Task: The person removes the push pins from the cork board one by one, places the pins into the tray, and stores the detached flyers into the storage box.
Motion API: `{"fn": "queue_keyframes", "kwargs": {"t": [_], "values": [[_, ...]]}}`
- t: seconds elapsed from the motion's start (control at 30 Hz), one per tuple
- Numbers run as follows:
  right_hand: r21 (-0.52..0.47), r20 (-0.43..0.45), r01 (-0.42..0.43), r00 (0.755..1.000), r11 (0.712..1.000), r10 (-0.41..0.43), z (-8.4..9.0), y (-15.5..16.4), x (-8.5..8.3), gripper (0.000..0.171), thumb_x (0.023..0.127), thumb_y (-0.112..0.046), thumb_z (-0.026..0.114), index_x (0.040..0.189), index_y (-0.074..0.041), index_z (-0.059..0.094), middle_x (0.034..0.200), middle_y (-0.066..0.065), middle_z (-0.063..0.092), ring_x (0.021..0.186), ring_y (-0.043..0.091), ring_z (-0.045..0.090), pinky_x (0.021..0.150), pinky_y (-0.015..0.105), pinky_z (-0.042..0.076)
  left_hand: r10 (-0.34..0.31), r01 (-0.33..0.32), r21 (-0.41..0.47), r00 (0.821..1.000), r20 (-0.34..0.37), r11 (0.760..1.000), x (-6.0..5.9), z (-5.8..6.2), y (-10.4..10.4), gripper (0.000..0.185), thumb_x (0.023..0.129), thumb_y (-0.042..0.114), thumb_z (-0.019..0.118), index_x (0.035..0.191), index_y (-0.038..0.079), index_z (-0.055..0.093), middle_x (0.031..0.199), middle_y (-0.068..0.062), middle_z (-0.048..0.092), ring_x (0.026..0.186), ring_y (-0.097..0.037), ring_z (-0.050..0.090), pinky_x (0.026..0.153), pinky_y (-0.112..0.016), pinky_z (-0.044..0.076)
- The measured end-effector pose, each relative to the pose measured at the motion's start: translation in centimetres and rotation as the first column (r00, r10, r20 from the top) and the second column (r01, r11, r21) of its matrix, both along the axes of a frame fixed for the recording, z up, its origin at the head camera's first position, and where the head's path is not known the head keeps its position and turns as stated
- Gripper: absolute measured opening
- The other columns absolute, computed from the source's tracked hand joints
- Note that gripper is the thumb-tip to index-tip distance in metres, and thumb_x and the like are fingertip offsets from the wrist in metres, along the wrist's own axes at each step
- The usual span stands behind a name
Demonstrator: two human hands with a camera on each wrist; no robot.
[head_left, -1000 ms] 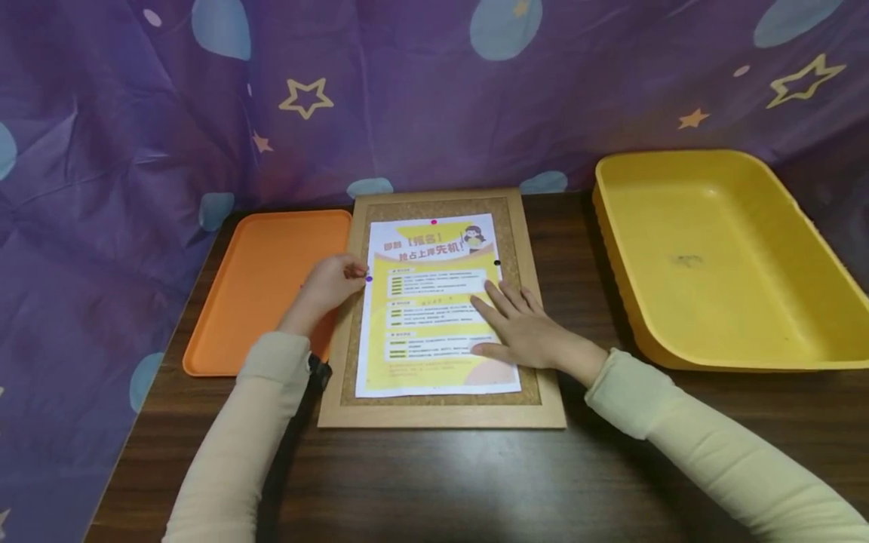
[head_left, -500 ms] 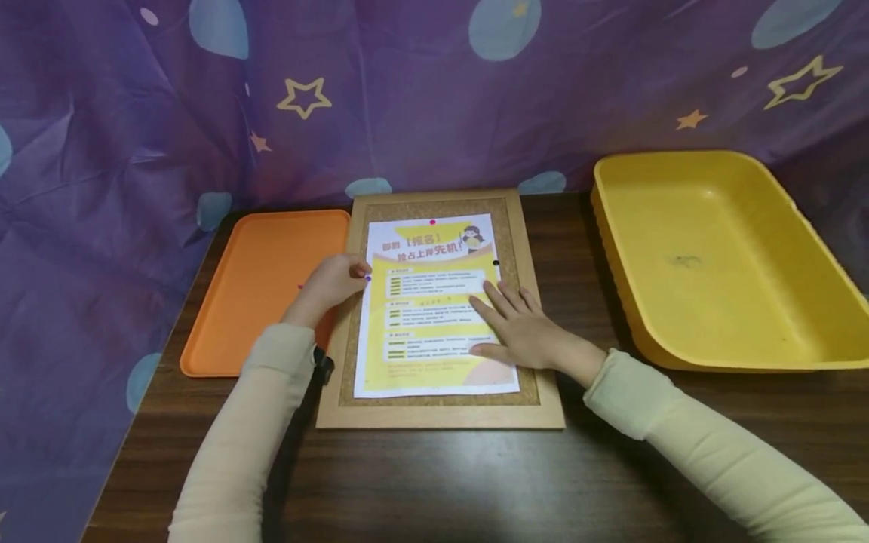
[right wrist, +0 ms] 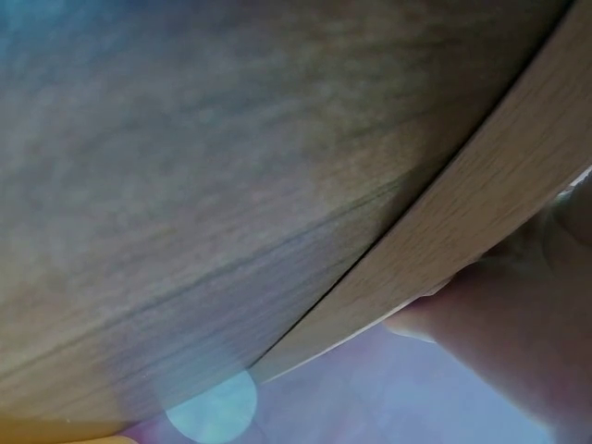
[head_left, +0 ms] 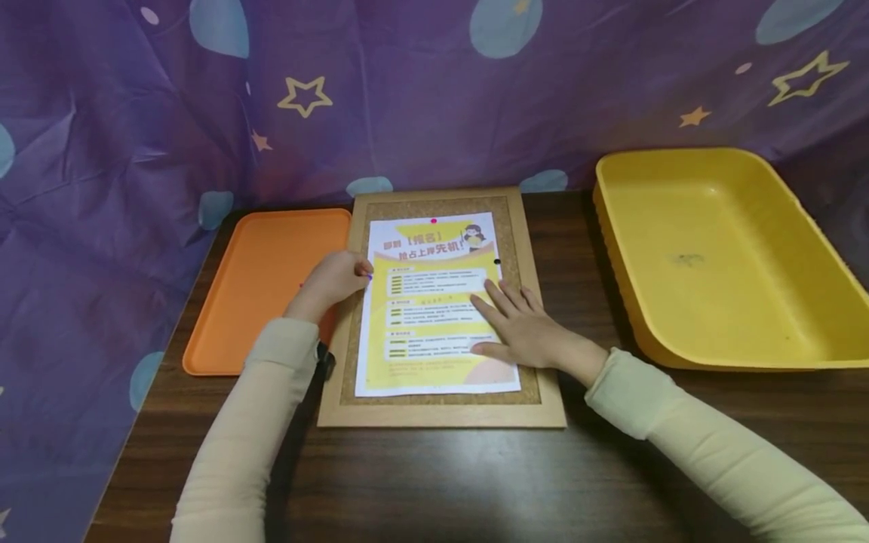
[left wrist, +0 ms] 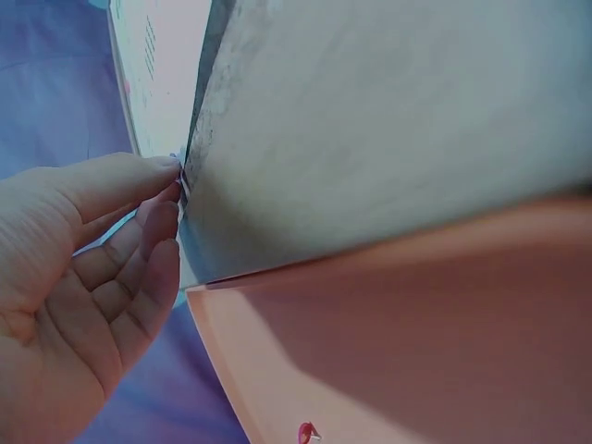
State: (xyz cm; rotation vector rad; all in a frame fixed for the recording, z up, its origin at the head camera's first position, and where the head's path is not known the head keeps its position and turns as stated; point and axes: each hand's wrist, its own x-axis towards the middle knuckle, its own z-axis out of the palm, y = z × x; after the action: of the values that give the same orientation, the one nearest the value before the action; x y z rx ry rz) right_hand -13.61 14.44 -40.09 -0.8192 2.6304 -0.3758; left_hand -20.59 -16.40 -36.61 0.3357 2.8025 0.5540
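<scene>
A yellow and white printed poster (head_left: pixel 437 324) lies on a wood-framed cork board (head_left: pixel 434 416). At its top edge is a pink push pin (head_left: pixel 434 221), and at its right edge a black push pin (head_left: pixel 497 262). My left hand (head_left: pixel 334 283) pinches a blue-purple push pin (head_left: pixel 370 277) at the poster's left edge. In the left wrist view, the thumb and index fingertips (left wrist: pixel 166 163) meet there and hide most of it. My right hand (head_left: pixel 526 332) lies flat with spread fingers, pressing on the poster's right side.
An orange tray (head_left: pixel 271 264) lies left of the board, partly behind the left forearm, with a small red push pin (left wrist: pixel 306 432) in it. To the right stands a deep yellow bin (head_left: pixel 627 302). A purple patterned curtain (head_left: pixel 421 98) hangs behind the table (head_left: pixel 434 490).
My left hand has shifted slightly right, and its fingertips now cover more of the blue-purple push pin. The right hand has stayed in place on the poster.
</scene>
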Motion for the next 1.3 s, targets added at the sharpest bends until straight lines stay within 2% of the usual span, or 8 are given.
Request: {"fn": "queue_keyframes", "kwargs": {"t": [0.3, 0.53, 0.9, 1.13, 1.3], "values": [[0.004, -0.008, -0.001, 1.0, 1.0, 0.001, 0.04, -0.02, -0.09, 0.079, 0.096, -0.055, 0.043, 0.155, -0.014, 0.009, 0.16, 0.017, -0.008, 0.148, 0.04, -0.007, 0.116, 0.062, -0.005, -0.051, 0.051, 0.008, 0.998, 0.047, 0.999, -0.51, 0.3, -0.26, 0.023, 0.092, 0.008, 0.057, 0.112, -0.001, 0.065, 0.111, -0.018, 0.067, 0.104, -0.03, 0.061, 0.093, -0.042, 0.048], [0.008, 0.0, 0.003, 1.0, 1.0, -0.003, 0.06, -0.01, -0.1, 0.079, 0.096, -0.055, 0.043, 0.155, -0.015, 0.008, 0.16, 0.016, -0.009, 0.148, 0.039, -0.008, 0.116, 0.061, -0.005, -0.06, 0.06, 0.003, 0.995, 0.083, 0.998, -0.62, 0.63, -0.27, 0.022, 0.092, 0.008, 0.057, 0.112, 0.0, 0.064, 0.112, -0.018, 0.066, 0.102, -0.03, 0.061, 0.09, -0.041, 0.048], [0.005, -0.011, -0.005, 1.0, 1.0, 0.005, -0.24, -0.11, -0.06, 0.079, 0.096, -0.054, 0.043, 0.155, -0.014, 0.01, 0.16, 0.017, -0.007, 0.148, 0.04, -0.007, 0.116, 0.061, -0.004, -0.079, 0.076, 0.039, 0.992, 0.103, 0.996, -0.36, 0.34, -0.8, 0.025, 0.091, 0.007, 0.055, 0.114, -0.001, 0.062, 0.112, -0.018, 0.064, 0.101, -0.028, 0.059, 0.089, -0.041, 0.048], [0.001, -0.005, 0.0, 1.0, 1.0, 0.0, -0.21, -0.07, 0.06, 0.079, 0.096, -0.054, 0.044, 0.155, -0.014, 0.01, 0.16, 0.017, -0.008, 0.148, 0.04, -0.007, 0.116, 0.061, -0.005, -0.11, 0.108, 0.025, 0.989, 0.101, 0.994, -0.61, 0.36, -0.89, 0.023, 0.086, 0.006, 0.059, 0.108, 0.001, 0.062, 0.107, -0.015, 0.064, 0.095, -0.026, 0.056, 0.087, -0.04, 0.046], [0.004, -0.008, 0.003, 1.0, 1.0, -0.003, -0.17, 0.04, 0.05, 0.079, 0.096, -0.054, 0.044, 0.155, -0.015, 0.01, 0.161, 0.017, -0.008, 0.148, 0.04, -0.007, 0.116, 0.062, -0.004, -0.118, 0.115, 0.033, 0.987, 0.105, 0.993, -0.83, 0.6, -0.76, 0.023, 0.086, 0.007, 0.059, 0.107, 0.001, 0.063, 0.108, -0.017, 0.065, 0.1, -0.027, 0.059, 0.088, -0.04, 0.047]]}}
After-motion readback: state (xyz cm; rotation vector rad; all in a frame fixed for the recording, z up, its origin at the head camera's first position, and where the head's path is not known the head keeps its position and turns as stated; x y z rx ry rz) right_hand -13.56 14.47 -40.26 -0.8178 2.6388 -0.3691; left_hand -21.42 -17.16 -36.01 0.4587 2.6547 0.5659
